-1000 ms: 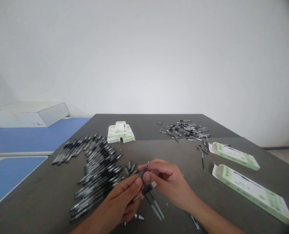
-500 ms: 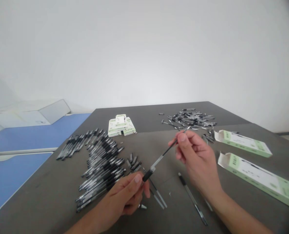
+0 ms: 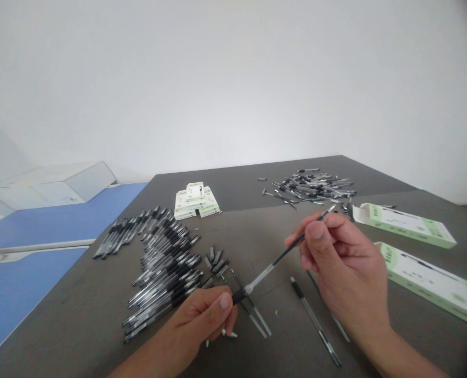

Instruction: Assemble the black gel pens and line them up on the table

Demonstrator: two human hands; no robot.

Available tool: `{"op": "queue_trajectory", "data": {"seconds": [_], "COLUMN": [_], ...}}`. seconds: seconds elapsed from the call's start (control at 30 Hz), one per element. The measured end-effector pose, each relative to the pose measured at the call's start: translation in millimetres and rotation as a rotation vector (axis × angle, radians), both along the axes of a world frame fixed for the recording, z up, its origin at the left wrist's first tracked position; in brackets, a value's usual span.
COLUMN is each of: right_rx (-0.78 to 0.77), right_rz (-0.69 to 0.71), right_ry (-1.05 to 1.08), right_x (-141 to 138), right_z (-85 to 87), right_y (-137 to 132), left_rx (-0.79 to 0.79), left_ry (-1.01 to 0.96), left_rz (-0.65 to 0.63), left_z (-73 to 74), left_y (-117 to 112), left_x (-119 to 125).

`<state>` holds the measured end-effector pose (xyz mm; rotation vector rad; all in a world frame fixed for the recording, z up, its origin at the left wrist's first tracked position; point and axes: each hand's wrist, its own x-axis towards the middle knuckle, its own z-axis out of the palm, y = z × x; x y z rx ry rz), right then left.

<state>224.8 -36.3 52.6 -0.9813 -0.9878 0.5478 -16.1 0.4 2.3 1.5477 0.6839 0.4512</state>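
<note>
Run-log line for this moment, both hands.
left hand: holds pen barrel | right hand: pinches refill | refill: end at barrel's mouth | near left hand: pen pile, loose refills

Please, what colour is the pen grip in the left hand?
Black. The pen grip shows best in the head view.

My left hand [image 3: 205, 317] and right hand [image 3: 349, 270] are both bare, as are my left wrist [image 3: 174, 336] and right wrist [image 3: 385, 333]. My left thumbnail [image 3: 225, 300] and right thumbnail [image 3: 316, 230] look short, broad and rounded. My left forearm [image 3: 148, 362] and right forearm [image 3: 404, 357] show uncovered down to where the view's lower edge cuts them off.
</note>
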Motion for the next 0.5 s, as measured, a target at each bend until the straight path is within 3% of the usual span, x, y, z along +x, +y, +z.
{"op": "queue_trajectory", "data": {"seconds": [0.2, 0.33, 0.5], "right_rx": [-0.001, -0.024, -0.035], "right_rz": [0.011, 0.026, 0.197], "right_ry": [-0.037, -0.197, -0.398], "right_x": [3, 1, 3], "right_z": [-3.0, -11.1, -16.7], "right_y": [-1, -1, 2], "left_rx": [0.005, -0.019, -0.025], "left_ry": [0.023, 0.025, 0.011], "left_rz": [0.004, 0.032, 0.080], "left_z": [-0.4, -3.4, -7.3], "left_y": [0, -1, 0], "left_x": [1, 2, 1]}}
